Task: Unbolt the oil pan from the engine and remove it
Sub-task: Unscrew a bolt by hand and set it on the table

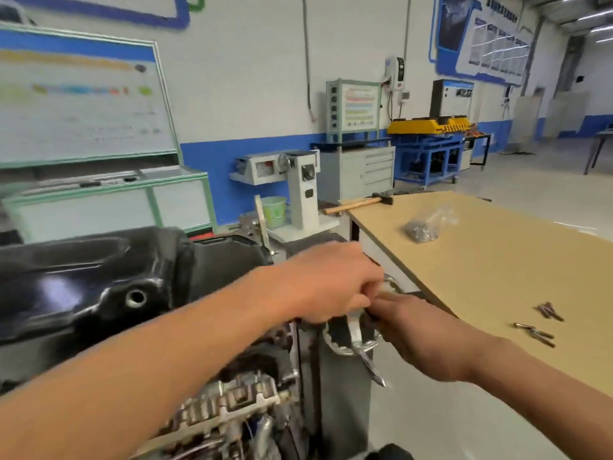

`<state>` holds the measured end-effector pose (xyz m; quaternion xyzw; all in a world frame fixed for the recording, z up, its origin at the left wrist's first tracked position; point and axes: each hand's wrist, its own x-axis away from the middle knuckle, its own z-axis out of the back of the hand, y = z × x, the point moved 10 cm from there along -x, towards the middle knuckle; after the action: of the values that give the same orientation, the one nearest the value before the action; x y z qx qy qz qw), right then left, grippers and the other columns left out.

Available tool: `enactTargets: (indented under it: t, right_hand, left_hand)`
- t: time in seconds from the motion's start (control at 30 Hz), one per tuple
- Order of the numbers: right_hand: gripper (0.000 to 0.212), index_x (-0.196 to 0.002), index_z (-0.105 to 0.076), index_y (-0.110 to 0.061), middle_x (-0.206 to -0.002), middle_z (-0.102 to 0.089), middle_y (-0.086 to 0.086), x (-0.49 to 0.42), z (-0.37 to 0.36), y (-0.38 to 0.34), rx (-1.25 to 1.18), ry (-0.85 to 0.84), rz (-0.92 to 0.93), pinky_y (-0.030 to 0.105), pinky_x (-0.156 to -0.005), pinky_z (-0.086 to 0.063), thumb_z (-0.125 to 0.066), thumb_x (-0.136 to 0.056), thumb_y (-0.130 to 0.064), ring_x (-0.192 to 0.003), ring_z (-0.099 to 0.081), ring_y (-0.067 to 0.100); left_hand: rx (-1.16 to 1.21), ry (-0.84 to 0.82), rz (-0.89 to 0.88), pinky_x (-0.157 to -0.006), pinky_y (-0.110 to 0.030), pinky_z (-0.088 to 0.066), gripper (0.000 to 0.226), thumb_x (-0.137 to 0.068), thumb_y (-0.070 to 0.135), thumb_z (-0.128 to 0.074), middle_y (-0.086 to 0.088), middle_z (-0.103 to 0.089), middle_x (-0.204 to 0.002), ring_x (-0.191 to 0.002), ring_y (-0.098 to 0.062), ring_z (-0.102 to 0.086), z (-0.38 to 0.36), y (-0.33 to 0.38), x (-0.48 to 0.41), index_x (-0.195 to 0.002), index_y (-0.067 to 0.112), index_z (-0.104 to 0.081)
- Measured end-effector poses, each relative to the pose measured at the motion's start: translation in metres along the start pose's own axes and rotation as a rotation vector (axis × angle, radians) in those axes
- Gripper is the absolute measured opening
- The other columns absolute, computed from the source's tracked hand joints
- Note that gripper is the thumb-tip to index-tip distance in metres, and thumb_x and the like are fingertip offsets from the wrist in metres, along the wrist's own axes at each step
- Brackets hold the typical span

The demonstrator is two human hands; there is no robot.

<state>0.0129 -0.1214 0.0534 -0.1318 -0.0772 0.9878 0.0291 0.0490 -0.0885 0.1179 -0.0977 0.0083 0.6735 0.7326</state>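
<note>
The black oil pan (99, 277) sits on the engine (238, 396) at near left, not yet lifted, though bolts (549, 311) on the desk (497, 260) at right suggest unbolting has begun, while the left hand (331, 283), fingers curled, and the right hand (418, 333), fingers hidden, meet by the handwheel (348, 348), and I cannot tell what either grips.

A tan-topped table (497, 260) is seen at the right. A hammer (358, 204) is laid across its far corner, the wooden handle overhanging the edge. A clear bag of small metal parts (426, 225) is set farther in, and loose bolts (534, 333) are scattered near the right side.
</note>
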Motion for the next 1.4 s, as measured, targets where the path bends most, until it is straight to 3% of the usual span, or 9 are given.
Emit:
enactTargets:
  t: [0.1, 0.23, 0.37, 0.5, 0.67, 0.8, 0.93, 1.2, 1.4]
  right_hand:
    - [0.023, -0.081, -0.054, -0.025, -0.080, -0.048, -0.012, -0.048, 0.029, -0.046, -0.276, 0.301, 0.091, 0.015, -0.069, -0.037, -0.054, -0.101, -0.013, -0.075, -0.048, 0.002]
    - [0.017, -0.083, -0.063, -0.011, -0.078, -0.056, -0.002, -0.094, 0.007, -0.060, -0.582, 0.446, 0.081, 0.037, -0.069, -0.050, -0.058, -0.099, -0.014, -0.072, -0.056, 0.017]
    - [0.028, -0.071, -0.057, -0.019, -0.065, -0.052, -0.009, -0.113, -0.028, -0.050, -0.618, 0.406, 0.109, 0.017, -0.060, -0.037, -0.062, -0.099, -0.018, -0.061, -0.049, 0.008]
    - [0.026, -0.072, -0.058, -0.015, -0.066, -0.050, -0.003, -0.115, -0.049, -0.036, -0.634, 0.346, 0.135, 0.018, -0.059, -0.037, -0.063, -0.098, -0.016, -0.062, -0.043, 0.004]
    - [0.030, -0.071, -0.054, -0.010, -0.065, -0.048, 0.007, -0.119, -0.041, -0.029, -0.663, 0.340, 0.172, 0.025, -0.056, -0.038, -0.062, -0.098, -0.018, -0.059, -0.041, 0.013]
    - [0.029, -0.074, -0.057, -0.007, -0.065, -0.051, 0.007, -0.115, -0.039, -0.034, -0.674, 0.347, 0.215, 0.034, -0.058, -0.042, -0.061, -0.099, -0.021, -0.062, -0.046, 0.022]
    - [0.026, -0.075, -0.058, -0.010, -0.066, -0.052, 0.003, -0.115, -0.043, -0.037, -0.652, 0.346, 0.217, 0.027, -0.058, -0.041, -0.061, -0.099, -0.020, -0.061, -0.046, 0.012]
    - [0.024, -0.073, -0.058, -0.010, -0.066, -0.051, -0.006, -0.120, -0.049, -0.039, -0.627, 0.380, 0.186, 0.017, -0.060, -0.036, -0.063, -0.097, -0.011, -0.062, -0.047, 0.011]
    - [0.021, -0.076, -0.061, -0.010, -0.064, -0.053, -0.004, -0.120, -0.044, -0.037, -0.564, 0.363, 0.182, 0.016, -0.056, -0.037, -0.064, -0.097, -0.013, -0.059, -0.047, 0.010]
  left_hand:
    - [0.169, 0.296, 0.178, -0.083, -0.024, -0.042, 0.011, -0.089, 0.034, -0.070, 0.018, -0.056, -0.095, -0.093, -0.006, -0.051, 0.066, -0.061, 0.059, -0.096, 0.031, -0.062]
    - [0.436, 0.621, 0.425, -0.071, -0.012, -0.048, 0.009, -0.085, 0.031, -0.076, 0.015, -0.071, -0.086, -0.079, 0.000, -0.062, 0.067, -0.122, 0.112, -0.093, 0.028, -0.074]
    - [0.609, 0.545, 0.502, -0.082, -0.016, -0.053, 0.028, -0.088, 0.036, -0.071, 0.013, -0.074, -0.089, -0.086, 0.003, -0.067, 0.012, -0.149, 0.113, -0.114, 0.025, -0.072]
    - [0.699, 0.499, 0.427, -0.082, -0.016, -0.054, 0.034, -0.093, 0.032, -0.067, 0.014, -0.074, -0.095, -0.090, 0.001, -0.068, -0.022, -0.139, 0.096, -0.126, 0.024, -0.066]
    - [0.718, 0.590, 0.408, -0.087, -0.025, -0.055, 0.023, -0.093, 0.015, -0.066, 0.011, -0.076, -0.097, -0.092, -0.001, -0.070, -0.025, -0.142, 0.096, -0.113, 0.023, -0.073]
    - [0.775, 0.681, 0.354, -0.088, -0.030, -0.056, 0.022, -0.091, 0.019, -0.068, 0.012, -0.076, -0.094, -0.092, -0.007, -0.071, -0.021, -0.142, 0.107, -0.108, 0.032, -0.072]
    - [0.895, 0.714, 0.274, -0.091, -0.028, -0.056, 0.024, -0.091, 0.023, -0.064, 0.006, -0.077, -0.098, -0.097, -0.013, -0.072, -0.023, -0.136, 0.109, -0.114, 0.028, -0.069]
    - [0.885, 0.695, 0.264, -0.078, -0.060, -0.055, 0.027, -0.089, 0.019, -0.065, 0.005, -0.077, -0.096, -0.091, -0.036, -0.071, -0.023, -0.132, 0.102, -0.113, 0.031, -0.069]
    - [0.823, 0.705, 0.270, -0.049, -0.049, -0.047, 0.032, -0.090, 0.023, -0.068, 0.009, -0.069, -0.088, -0.065, -0.049, -0.057, -0.022, -0.135, 0.098, -0.118, 0.037, -0.068]
